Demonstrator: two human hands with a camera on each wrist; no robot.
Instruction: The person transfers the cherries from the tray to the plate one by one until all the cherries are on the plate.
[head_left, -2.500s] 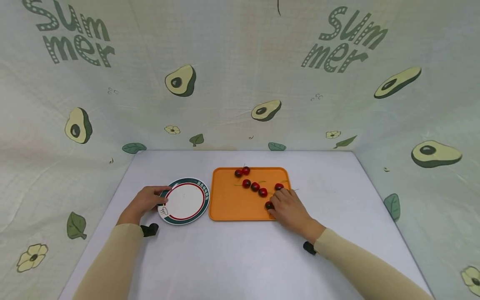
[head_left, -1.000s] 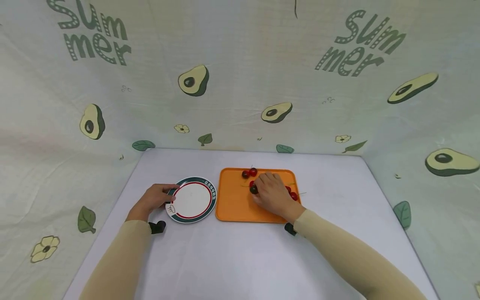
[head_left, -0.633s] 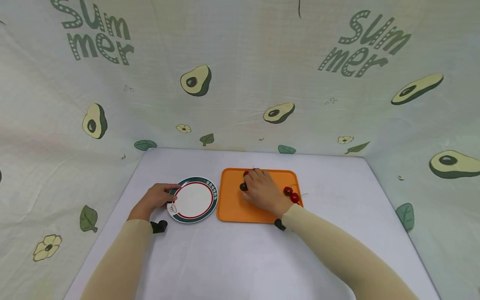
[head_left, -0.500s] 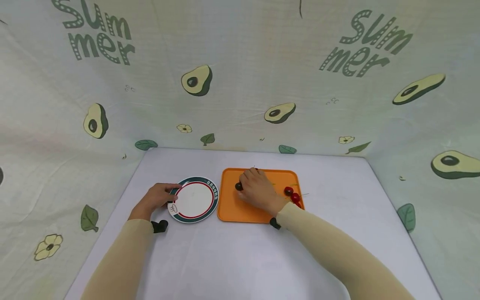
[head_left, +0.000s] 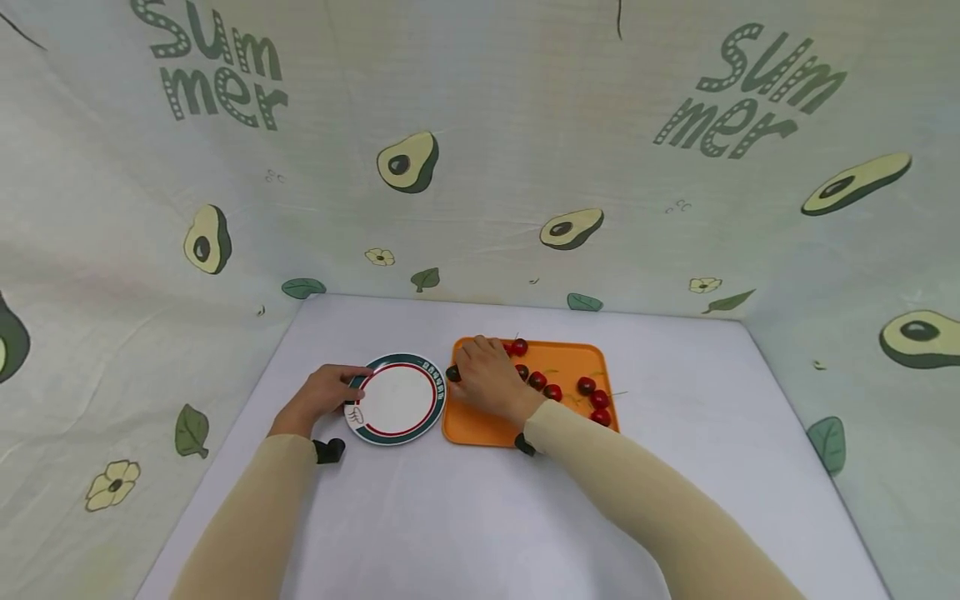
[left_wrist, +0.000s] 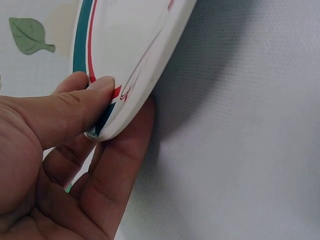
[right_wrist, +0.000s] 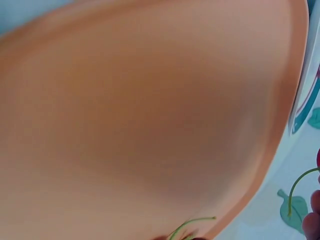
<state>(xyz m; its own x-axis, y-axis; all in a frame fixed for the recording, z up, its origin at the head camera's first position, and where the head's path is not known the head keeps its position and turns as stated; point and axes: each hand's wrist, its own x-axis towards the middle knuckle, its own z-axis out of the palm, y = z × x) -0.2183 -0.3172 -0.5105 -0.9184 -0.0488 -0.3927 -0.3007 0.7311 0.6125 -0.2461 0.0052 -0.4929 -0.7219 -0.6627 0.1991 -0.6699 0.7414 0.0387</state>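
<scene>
Two hands on the desk [head_left: 480,517] in the head view: left hand [head_left: 321,398] pinches the near-left rim of the plate [head_left: 398,399]; right hand [head_left: 489,379] pinches a dark cherry [head_left: 452,374] over the left edge of the orange tray [head_left: 480,427], just beside the plate. Six more cherries [head_left: 556,385] lie on the tray right of that hand.

Left wrist: thumb [left_wrist: 75,107] on top of the plate rim [left_wrist: 125,102], fingers [left_wrist: 120,165] under it.

Right wrist: blurred tray floor [right_wrist: 145,115], green stems [right_wrist: 192,225], plate edge [right_wrist: 306,107] beyond; fingers barely seen.
</scene>
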